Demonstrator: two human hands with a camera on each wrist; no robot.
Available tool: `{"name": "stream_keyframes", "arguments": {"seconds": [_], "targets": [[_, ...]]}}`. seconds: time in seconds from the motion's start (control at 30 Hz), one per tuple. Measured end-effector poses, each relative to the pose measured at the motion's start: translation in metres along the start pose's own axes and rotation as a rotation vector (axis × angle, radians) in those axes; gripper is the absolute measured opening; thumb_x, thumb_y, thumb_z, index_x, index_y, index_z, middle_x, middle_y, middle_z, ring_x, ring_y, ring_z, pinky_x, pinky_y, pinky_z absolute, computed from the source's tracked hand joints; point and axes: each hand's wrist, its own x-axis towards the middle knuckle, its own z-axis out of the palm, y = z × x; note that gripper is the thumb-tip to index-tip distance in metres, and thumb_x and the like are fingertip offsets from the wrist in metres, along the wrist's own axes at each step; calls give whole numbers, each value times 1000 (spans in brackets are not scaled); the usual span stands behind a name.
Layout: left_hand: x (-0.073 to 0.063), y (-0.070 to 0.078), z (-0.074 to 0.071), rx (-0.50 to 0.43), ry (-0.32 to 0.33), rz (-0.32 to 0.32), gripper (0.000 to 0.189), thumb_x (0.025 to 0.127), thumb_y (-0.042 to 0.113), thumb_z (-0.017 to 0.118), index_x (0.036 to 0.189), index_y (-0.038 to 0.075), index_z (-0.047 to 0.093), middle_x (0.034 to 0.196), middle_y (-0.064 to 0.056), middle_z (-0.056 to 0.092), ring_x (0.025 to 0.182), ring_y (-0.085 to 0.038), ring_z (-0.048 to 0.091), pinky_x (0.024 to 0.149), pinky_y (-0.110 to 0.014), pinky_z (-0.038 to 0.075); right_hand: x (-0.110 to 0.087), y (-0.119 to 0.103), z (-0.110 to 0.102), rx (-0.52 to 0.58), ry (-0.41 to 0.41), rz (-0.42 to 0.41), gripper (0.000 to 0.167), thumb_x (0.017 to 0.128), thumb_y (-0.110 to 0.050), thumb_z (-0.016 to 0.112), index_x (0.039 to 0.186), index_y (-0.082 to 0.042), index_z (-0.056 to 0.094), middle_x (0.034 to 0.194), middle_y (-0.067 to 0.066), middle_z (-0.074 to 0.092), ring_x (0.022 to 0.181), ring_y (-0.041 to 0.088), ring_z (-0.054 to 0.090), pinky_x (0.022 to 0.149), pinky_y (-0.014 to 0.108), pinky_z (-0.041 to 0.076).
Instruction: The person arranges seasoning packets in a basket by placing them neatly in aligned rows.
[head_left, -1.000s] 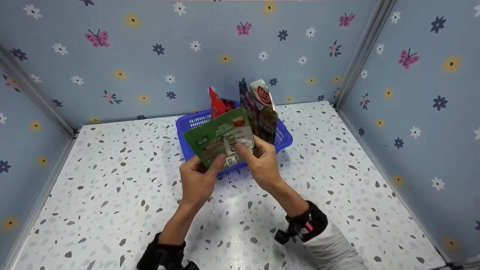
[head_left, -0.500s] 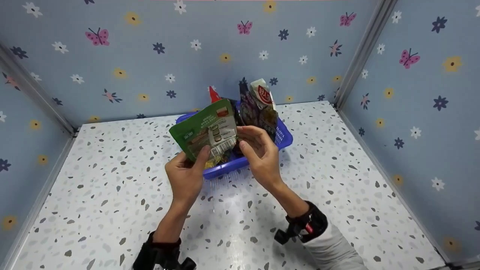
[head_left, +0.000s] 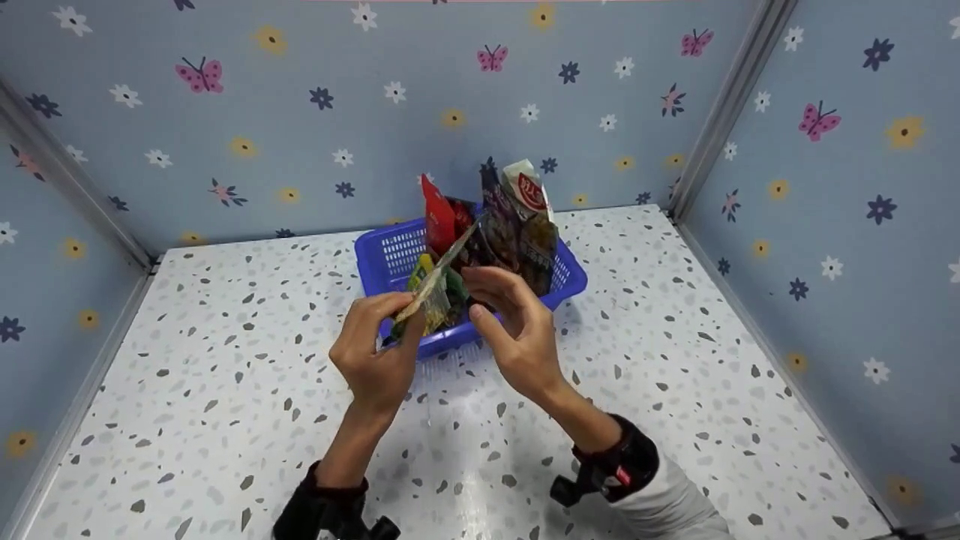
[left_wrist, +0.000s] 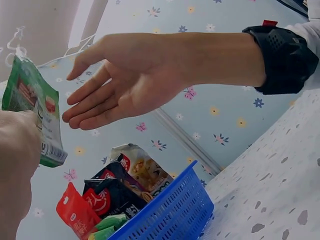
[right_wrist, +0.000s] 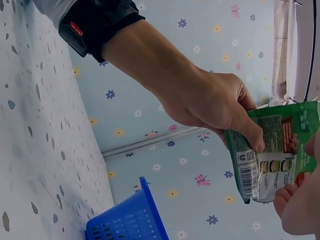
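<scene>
A green and white flat food packet (head_left: 435, 289) is pinched by its lower left edge between the thumb and fingers of my left hand (head_left: 375, 349). In the head view it is turned nearly edge-on above the basket. The right wrist view shows the packet's printed back (right_wrist: 272, 150), with a barcode, and the left thumb across it. My right hand (head_left: 521, 341) is just right of the packet, fingers relaxed and slightly bent, with nothing held. Behind and below the hands stands a blue plastic basket (head_left: 369, 259) with several packets inside.
In the basket, a red packet (head_left: 439, 217) leans at the back, with a dark packet (head_left: 501, 232) and a white-topped packet (head_left: 527, 187) at right. Smaller green and yellow packets lie in front, partly hidden. Flowered panels (head_left: 300, 135) enclose the speckled white surface (head_left: 225, 360).
The right hand has let go of the green packet and drawn back a little. My left hand first moved it left, then turned it from face-on to edge-on.
</scene>
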Motion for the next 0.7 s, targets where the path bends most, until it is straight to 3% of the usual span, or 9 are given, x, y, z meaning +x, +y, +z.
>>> {"name": "stream_keyframes", "arguments": {"seconds": [0.13, 0.23, 0.33, 0.47, 0.6, 0.7], "targets": [[-5, 3, 3, 52, -12, 123, 18, 85, -9, 92, 98, -1, 82, 97, -18, 80, 88, -32, 75, 92, -19, 60, -6, -7, 1, 7, -72, 104, 70, 109, -18, 65, 169, 7, 39, 171, 29, 50, 160, 42, 53, 135, 39, 43], [-10, 3, 4, 108, -54, 228, 14, 88, -11, 87, 96, -1, 80, 97, -16, 79, 88, -31, 73, 90, -30, 62, -6, -10, 1, 9, -86, 177, 75, 103, -19, 69, 169, 4, 41, 166, 25, 56, 158, 36, 58, 131, 38, 48], [-15, 3, 5, 165, -101, 343, 11, 92, -13, 80, 94, -2, 78, 97, -15, 79, 88, -30, 73, 86, -37, 62, -6, -10, 2, 19, -77, 219, 61, 105, -19, 68, 159, 4, 52, 152, 24, 67, 142, 29, 69, 120, 37, 58], [-20, 2, 8, 221, -132, 490, 11, 102, -7, 72, 94, -2, 78, 95, -14, 78, 88, -29, 72, 83, -38, 63, -5, -8, 3, 20, 2, 250, 42, 108, -19, 65, 143, 6, 65, 130, 24, 77, 112, 20, 78, 97, 32, 66], [-22, 2, 12, 255, -133, 612, 15, 104, -8, 68, 94, -3, 78, 93, -13, 77, 86, -28, 71, 79, -36, 63, -3, -7, 4, -41, 125, 243, 27, 111, -19, 66, 122, 4, 76, 99, 15, 80, 84, 12, 74, 76, 27, 62], [-24, 2, 14, 266, -128, 662, 17, 105, -10, 67, 93, -3, 79, 92, -13, 77, 85, -28, 69, 77, -36, 61, -2, -5, 5, -100, 179, 230, 25, 112, -19, 65, 104, 0, 78, 77, 2, 67, 67, 9, 61, 63, 25, 52]]}}
